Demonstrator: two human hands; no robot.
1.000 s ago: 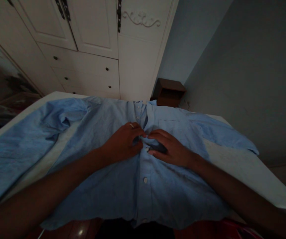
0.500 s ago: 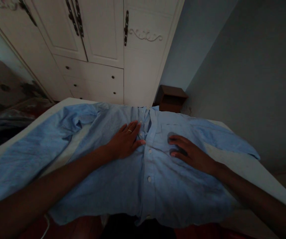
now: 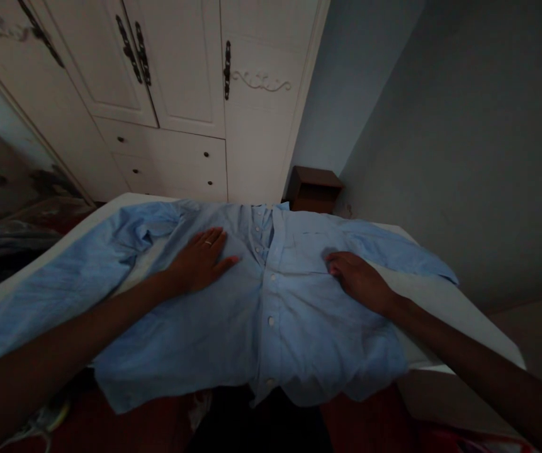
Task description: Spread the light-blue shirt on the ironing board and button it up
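A light blue button-up shirt [image 3: 223,327] lies spread face up on a white-covered table [image 3: 459,314], its sleeves stretched out to both sides. Its lower hem hangs over the near edge. Down the middle runs the placket, buttoned lower down and gaping near the collar. On the shirt's left half my left hand [image 3: 199,259] rests flat, fingers stretched and a ring on one of them. My right hand [image 3: 360,280] is closed at the chest pocket's side, its fingertips curled together on the fabric. A taut crease runs from those fingertips to the placket.
Behind the table stands a white wardrobe [image 3: 256,132] with dark handles and drawers. A small brown open cabinet [image 3: 315,189] sits by the grey wall [image 3: 464,157]. Plastic-wrapped items [image 3: 25,220] lie at the left. A pale cord [image 3: 39,428] shows at the lower left.
My left hand has slid left, away from the placket. The fingers of my right hand have gone from spread to curled together on the shirt. The view has shifted slightly.
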